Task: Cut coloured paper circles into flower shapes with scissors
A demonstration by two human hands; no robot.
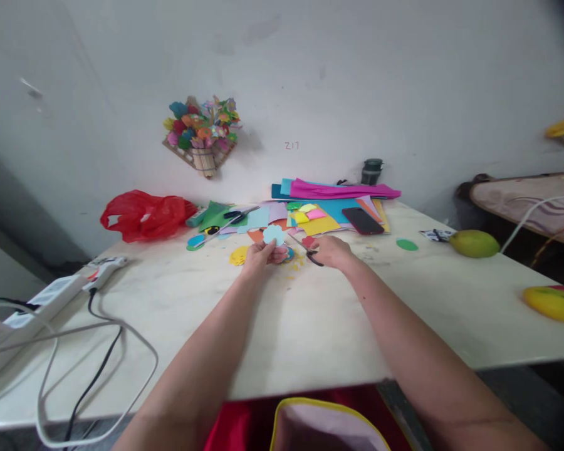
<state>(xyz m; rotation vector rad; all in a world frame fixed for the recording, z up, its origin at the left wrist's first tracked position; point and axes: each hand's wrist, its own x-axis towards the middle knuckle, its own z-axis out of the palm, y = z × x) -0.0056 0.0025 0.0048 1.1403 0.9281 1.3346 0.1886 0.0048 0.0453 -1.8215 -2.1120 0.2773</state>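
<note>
One scalloped light-blue paper (pixel 274 235) is pinched by the left hand (pixel 263 252); the right hand (pixel 331 252) holds scissors (pixel 314 258).

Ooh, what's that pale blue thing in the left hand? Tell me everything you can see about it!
The pale blue piece looks like thin paper or card, flat and plain, with a bumpy, scalloped edge like a flower. The left hand pinches its lower part with thumb and fingers, holding it tilted up, its broad side facing the camera. The scissors in the right hand point towards its right edge; I can't tell whether they touch it.
</note>
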